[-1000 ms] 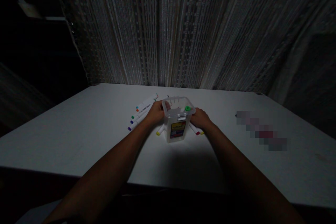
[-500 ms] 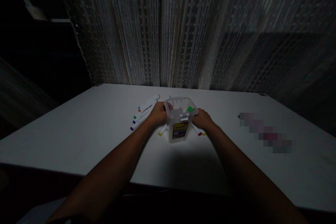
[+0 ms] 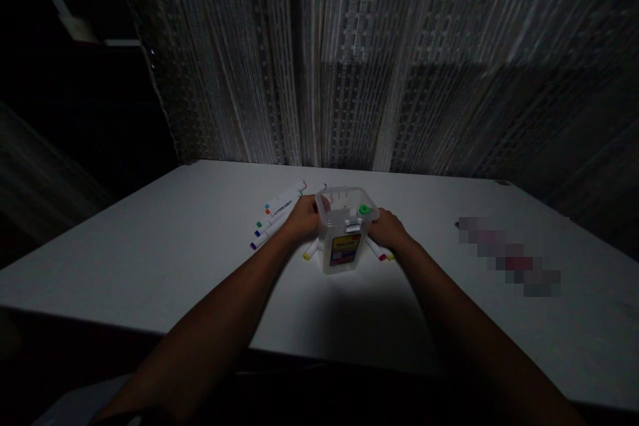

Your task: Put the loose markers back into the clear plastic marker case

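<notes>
Dimly, a patterned curtain [image 3: 349,80] hangs beyond the clear plastic tub [image 3: 337,229], its folds fading into darkness. Under the tub spreads a white table [image 3: 150,253], cut off at the right edge of my view. Well to the tub's right lies something long [image 3: 506,256], pixelated past recognition. The tub itself stands upright on the table, long axis vertical, mouth up, label [image 3: 345,250] facing me, its print too small to read. My left hand [image 3: 303,216] is at its left wall and my right hand [image 3: 390,229] at its right; my fingertips are mostly hidden behind it, so I cannot tell whether either hand grasps it. Left of the tub, white markers [image 3: 269,231] lie slanted, coloured ends towards me; others are partly covered by it. Inside, by the right wall, sits a round green end [image 3: 365,210]; cloudy plastic obscures the rest
</notes>
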The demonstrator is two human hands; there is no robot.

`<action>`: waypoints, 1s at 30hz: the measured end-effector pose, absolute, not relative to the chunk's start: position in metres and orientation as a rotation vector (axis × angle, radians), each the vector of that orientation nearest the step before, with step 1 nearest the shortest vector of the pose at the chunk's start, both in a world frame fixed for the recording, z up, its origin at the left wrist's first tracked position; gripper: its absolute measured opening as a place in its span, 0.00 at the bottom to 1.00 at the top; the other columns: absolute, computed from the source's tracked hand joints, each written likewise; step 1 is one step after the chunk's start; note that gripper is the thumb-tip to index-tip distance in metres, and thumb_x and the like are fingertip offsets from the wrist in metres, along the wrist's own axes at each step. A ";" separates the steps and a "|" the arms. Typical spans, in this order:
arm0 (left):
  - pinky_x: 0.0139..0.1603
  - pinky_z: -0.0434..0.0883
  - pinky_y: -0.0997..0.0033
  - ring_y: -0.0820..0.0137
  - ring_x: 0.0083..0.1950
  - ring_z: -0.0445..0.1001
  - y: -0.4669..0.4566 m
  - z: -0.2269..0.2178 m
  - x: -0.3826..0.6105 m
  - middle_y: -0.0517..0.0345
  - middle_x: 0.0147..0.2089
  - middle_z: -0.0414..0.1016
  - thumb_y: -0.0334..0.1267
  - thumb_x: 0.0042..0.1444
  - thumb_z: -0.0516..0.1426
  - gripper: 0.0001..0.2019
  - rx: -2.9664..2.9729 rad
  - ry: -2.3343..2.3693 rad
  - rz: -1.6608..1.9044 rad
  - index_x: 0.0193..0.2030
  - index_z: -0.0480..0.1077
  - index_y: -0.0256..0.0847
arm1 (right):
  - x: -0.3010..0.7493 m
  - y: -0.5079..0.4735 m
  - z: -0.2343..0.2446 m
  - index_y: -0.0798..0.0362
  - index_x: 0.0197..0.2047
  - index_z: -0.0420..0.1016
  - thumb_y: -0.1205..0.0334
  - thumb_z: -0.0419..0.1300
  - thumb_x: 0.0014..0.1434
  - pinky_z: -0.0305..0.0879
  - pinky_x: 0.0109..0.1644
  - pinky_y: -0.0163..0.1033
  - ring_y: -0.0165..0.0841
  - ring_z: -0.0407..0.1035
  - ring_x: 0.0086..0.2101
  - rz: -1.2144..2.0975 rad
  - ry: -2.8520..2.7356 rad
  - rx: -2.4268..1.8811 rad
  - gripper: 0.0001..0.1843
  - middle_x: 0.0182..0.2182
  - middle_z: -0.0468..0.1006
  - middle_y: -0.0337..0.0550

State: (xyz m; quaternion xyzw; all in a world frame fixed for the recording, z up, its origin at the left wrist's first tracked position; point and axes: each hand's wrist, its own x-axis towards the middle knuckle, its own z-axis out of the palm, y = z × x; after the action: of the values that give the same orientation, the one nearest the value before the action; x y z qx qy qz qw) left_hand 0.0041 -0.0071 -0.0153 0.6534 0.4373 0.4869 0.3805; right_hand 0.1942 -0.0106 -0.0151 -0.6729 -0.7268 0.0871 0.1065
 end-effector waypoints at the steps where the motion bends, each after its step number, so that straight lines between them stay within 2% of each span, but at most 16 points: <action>1: 0.23 0.57 0.78 0.78 0.21 0.59 -0.007 -0.016 0.004 0.67 0.16 0.60 0.30 0.32 0.59 0.06 1.665 1.115 1.241 0.17 0.63 0.36 | 0.194 -0.011 -0.015 0.53 0.50 0.72 0.49 0.49 0.58 0.61 0.39 0.36 0.40 0.69 0.45 0.260 -2.137 -1.991 0.24 0.45 0.75 0.50; 17: 0.24 0.55 0.78 0.78 0.22 0.58 0.000 -0.022 0.002 0.68 0.17 0.59 0.30 0.33 0.58 0.07 1.722 1.067 1.259 0.18 0.62 0.36 | 0.196 -0.010 -0.016 0.52 0.50 0.71 0.49 0.49 0.57 0.60 0.38 0.35 0.40 0.69 0.46 0.276 -2.144 -1.967 0.24 0.44 0.76 0.49; 23: 0.23 0.56 0.78 0.77 0.22 0.59 0.007 -0.031 0.000 0.67 0.17 0.61 0.30 0.35 0.58 0.06 1.731 1.040 1.280 0.18 0.61 0.37 | 0.196 -0.010 -0.018 0.52 0.50 0.72 0.49 0.49 0.57 0.60 0.38 0.35 0.40 0.69 0.46 0.253 -2.139 -1.972 0.23 0.46 0.75 0.49; 30: 0.22 0.58 0.77 0.76 0.22 0.62 0.000 -0.029 0.003 0.65 0.18 0.65 0.31 0.35 0.59 0.08 1.653 1.066 1.277 0.18 0.61 0.37 | 0.197 -0.009 -0.018 0.51 0.49 0.72 0.50 0.49 0.58 0.61 0.39 0.36 0.40 0.69 0.45 0.254 -2.147 -1.959 0.22 0.44 0.76 0.49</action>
State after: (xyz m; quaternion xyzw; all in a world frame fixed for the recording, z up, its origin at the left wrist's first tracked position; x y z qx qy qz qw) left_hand 0.0027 0.0000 -0.0288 0.6497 0.4190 0.5019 0.3879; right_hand 0.1966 -0.0094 -0.0183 -0.6672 -0.7314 0.0864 0.1119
